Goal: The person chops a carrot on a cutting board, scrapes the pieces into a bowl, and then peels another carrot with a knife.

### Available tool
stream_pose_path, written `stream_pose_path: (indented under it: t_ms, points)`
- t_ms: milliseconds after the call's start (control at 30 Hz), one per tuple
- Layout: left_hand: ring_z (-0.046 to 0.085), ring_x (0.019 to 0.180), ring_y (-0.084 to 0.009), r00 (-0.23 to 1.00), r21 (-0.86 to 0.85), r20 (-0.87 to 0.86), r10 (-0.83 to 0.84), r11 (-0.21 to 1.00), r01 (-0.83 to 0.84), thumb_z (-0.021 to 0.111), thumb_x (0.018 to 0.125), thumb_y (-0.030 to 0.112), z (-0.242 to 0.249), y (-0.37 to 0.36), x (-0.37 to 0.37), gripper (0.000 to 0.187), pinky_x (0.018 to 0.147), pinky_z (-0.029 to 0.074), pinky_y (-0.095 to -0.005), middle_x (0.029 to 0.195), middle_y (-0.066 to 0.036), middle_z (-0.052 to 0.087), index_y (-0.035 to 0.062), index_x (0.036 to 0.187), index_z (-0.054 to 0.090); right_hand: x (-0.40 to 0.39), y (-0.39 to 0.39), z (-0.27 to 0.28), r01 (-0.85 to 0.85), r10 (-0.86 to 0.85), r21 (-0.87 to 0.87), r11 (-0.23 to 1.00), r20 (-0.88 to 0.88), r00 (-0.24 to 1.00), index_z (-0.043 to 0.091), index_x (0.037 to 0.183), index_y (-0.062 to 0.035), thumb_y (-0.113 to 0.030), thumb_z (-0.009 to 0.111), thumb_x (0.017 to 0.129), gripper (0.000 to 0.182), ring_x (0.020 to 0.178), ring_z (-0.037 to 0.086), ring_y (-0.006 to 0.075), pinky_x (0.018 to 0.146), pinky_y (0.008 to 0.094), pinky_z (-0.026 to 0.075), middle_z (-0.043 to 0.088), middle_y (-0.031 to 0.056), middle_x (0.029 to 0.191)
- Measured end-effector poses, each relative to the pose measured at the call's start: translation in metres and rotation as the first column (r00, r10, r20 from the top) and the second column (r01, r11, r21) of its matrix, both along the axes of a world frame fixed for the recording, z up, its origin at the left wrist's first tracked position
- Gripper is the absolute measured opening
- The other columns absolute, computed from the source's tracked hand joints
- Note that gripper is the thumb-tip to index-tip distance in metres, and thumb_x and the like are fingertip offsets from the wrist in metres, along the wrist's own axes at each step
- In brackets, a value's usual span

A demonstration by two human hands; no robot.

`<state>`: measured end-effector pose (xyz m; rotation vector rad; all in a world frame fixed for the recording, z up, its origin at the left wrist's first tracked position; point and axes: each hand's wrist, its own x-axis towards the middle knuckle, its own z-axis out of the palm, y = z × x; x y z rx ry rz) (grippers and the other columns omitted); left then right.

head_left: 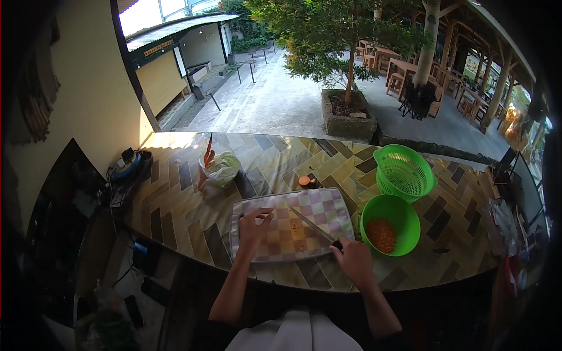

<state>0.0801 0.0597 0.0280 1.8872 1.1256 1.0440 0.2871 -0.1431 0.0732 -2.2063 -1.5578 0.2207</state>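
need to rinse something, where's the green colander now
In the head view, the green colander is on the table, right of centre, just beyond the green bowl.
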Motion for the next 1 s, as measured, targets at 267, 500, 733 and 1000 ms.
stream_pose_path:
  t_ms: [267,500,733,1000]
  points:
    - [0.071,0.082,-0.0199,0.996,-0.036,0.014,-0.086,0.996,0.087,0.073,0.082,0.011,-0.007,-0.002,-0.013,0.02,0.081,0.053,-0.0313,0.094,-0.012,0.074,0.0056,0.101,0.076,0.0,-0.004,-0.005,-0.081,0.094,-0.082,0.993,0.158,0.983,0.064,0.096,-0.0058,-0.033,0.066,0.089,0.028,0.079,0.067,0.033,0.07,0.044,0.052,0.067,0.0146,0.086]
    - [0.067,0.093,-0.031,0.957,0.041,-0.076,-0.279,0.958,0.282,0.069,0.078,0.003,-0.012,-0.001,0.001,0.027,0.085,0.051,-0.0364,0.101,-0.019,0.07,0.0002,0.104,0.072,0.0,-0.048,0.013,0.096,-0.097,-0.007,0.995,-0.135,0.986,0.07,0.096,-0.0053,-0.03,0.068,0.088,0.026,0.08,0.067,0.0325,0.07,0.0433,0.05,0.069,0.0134,0.085]
    - [0.066,0.092,-0.0346,0.965,0.063,-0.233,-0.118,0.989,0.136,0.065,0.074,-0.002,-0.012,-0.018,0.008,0.027,0.083,0.051,-0.0404,0.099,-0.02,0.07,-0.002,0.1,0.072,-0.015,-0.031,-0.004,0.066,-0.065,-0.011,0.998,0.046,0.997,0.068,0.097,-0.0053,-0.032,0.064,0.091,0.027,0.082,0.066,0.0357,0.07,0.046,0.05,0.068,0.017,0.085]
    - [0.068,0.081,-0.0349,0.932,0.008,-0.268,-0.243,0.967,0.254,0.065,0.073,-0.001,-0.011,-0.031,-0.016,0.021,0.076,0.054,-0.0396,0.086,-0.019,0.07,-0.0004,0.092,0.073,-0.015,-0.044,0.012,0.165,-0.166,-0.017,0.986,-0.087,0.982,0.07,0.097,-0.0027,-0.032,0.065,0.091,0.03,0.08,0.067,0.0371,0.068,0.0451,0.049,0.069,0.0185,0.08]
